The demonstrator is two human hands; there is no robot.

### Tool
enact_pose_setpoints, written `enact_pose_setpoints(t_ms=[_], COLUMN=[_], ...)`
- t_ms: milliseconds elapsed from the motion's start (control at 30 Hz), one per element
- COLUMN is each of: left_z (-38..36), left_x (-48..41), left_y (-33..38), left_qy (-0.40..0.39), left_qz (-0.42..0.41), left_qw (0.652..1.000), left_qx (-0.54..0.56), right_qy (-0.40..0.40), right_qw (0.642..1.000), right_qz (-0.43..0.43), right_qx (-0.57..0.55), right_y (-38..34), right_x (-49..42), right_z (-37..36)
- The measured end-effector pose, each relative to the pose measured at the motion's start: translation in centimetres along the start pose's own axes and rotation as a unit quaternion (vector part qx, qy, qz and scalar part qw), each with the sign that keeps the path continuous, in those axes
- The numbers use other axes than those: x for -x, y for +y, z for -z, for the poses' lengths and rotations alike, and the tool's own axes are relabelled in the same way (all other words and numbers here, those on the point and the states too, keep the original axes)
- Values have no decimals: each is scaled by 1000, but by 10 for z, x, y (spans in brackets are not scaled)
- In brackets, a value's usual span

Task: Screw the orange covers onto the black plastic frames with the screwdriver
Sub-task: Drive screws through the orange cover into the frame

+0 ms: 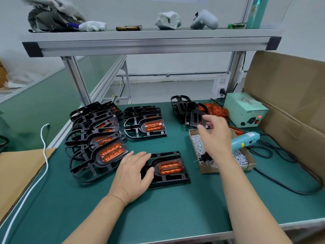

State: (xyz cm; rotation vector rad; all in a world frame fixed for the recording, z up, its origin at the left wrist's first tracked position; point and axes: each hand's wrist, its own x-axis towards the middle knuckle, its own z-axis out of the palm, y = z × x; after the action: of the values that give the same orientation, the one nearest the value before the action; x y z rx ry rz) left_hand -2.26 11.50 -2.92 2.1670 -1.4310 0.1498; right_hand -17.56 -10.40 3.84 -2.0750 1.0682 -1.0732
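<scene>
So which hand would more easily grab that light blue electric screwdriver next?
Probably the right hand: it hangs open over the cardboard box of silver screws, beside the light blue electric screwdriver. The left hand rests flat on the black plastic frame with its orange cover.

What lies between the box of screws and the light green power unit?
The head view shows the blue screwdriver lying there, partly over the box of screws, and an orange cover just behind it, before the power unit.

2 bare forearms, left hand (133, 175), right hand (217, 138)
</scene>
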Motion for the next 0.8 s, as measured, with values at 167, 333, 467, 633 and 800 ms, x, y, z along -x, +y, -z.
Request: enact_pose_setpoints(t_ms=[167,333,467,633,800], left_z=[2,3,4,6,9], left_x=[1,3,5,6,7], left_y=[1,3,4,8,9], left_qy=[26,39,47,36,17], left_qz=[-33,-50,-54,-45,-23], left_qw=[999,997,997,998,999], left_qx=[26,37,32,34,35], right_qy=[170,178,187,124,84], right_qw=[973,942,916,936,940], right_qz=[-150,-264,-310,-305,-307], right_qx=[-40,-107,-174,-127,-119], right_y=[41,57,55,50,51], right_x=[16,22,17,24,26], right_z=[32,34,38,32,22])
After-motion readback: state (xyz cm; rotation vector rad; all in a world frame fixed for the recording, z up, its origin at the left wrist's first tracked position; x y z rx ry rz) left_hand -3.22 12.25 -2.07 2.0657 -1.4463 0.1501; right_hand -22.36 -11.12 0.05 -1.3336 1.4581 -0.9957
